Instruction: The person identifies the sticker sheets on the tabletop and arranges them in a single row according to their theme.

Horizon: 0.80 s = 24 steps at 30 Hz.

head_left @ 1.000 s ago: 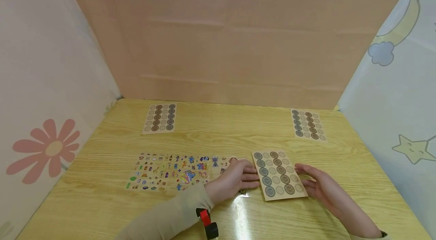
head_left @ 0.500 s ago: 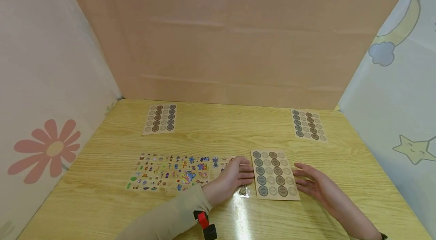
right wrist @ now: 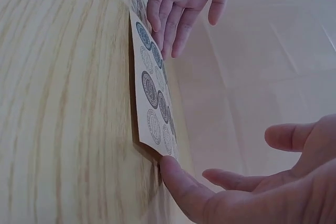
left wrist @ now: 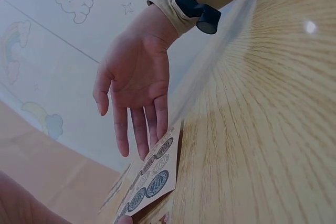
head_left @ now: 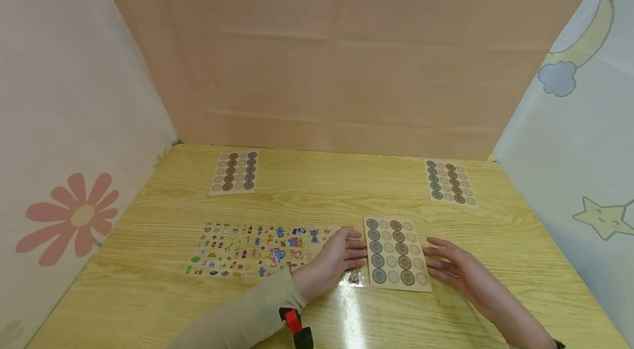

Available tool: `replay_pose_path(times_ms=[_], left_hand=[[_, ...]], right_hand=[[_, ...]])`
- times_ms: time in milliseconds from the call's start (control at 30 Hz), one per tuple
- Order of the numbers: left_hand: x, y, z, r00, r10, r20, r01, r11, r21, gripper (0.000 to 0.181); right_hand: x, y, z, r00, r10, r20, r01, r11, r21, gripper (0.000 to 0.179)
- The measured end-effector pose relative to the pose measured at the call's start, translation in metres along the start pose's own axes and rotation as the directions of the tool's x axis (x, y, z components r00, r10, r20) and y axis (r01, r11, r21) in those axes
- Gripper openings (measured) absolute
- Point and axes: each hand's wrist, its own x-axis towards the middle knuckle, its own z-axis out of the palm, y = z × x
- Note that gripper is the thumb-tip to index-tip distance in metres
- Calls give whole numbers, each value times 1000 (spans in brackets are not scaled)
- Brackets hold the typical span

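Note:
A tan sheet of round stickers (head_left: pixel 396 252), with dark and pale circles in columns, lies between my two hands in the head view. My left hand (head_left: pixel 333 262) has its straight fingertips at the sheet's left edge. On the other side, my right hand (head_left: pixel 458 266) holds its extended fingers along the right edge, and the right wrist view shows a fingertip (right wrist: pixel 170 166) at the sheet's lifted corner. Under my left hand lies a clear sheet of small colourful cartoon stickers (head_left: pixel 274 255), partly covered by the hand and sleeve.
Two similar round-sticker sheets lie at the back of the wooden table (head_left: pixel 317 195), one at the left (head_left: pixel 234 173) and one at the right (head_left: pixel 449 182). A tan back panel (head_left: pixel 322 63) and pale decorated side panels enclose the table.
The tan sticker sheet has shifted slightly left and turned straighter, its right edge moving in. My right hand has followed it left a little; my left hand has drawn back slightly left.

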Motion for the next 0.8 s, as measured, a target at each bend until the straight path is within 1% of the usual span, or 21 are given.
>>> replay_pose_path(times_ms=[167, 367, 633, 800], left_hand=[[-1, 1, -2, 1000, -5, -6, 5, 1000, 18, 51], [0, 1, -3, 1000, 9, -13, -8, 999, 52, 51], [0, 0, -3, 1000, 15, -15, -14, 999, 49, 52], [-1, 0, -3, 1000, 8, -10, -7, 999, 51, 52]], right_hand=[[1, 0, 0, 1000, -14, 12, 14, 1000, 12, 63], [1, 0, 1, 1000, -19, 5, 19, 1000, 2, 62], [1, 1, 2, 1000, -26, 0, 26, 1000, -11, 62], [1, 1, 3, 1000, -22, -8, 22, 1000, -7, 61]])
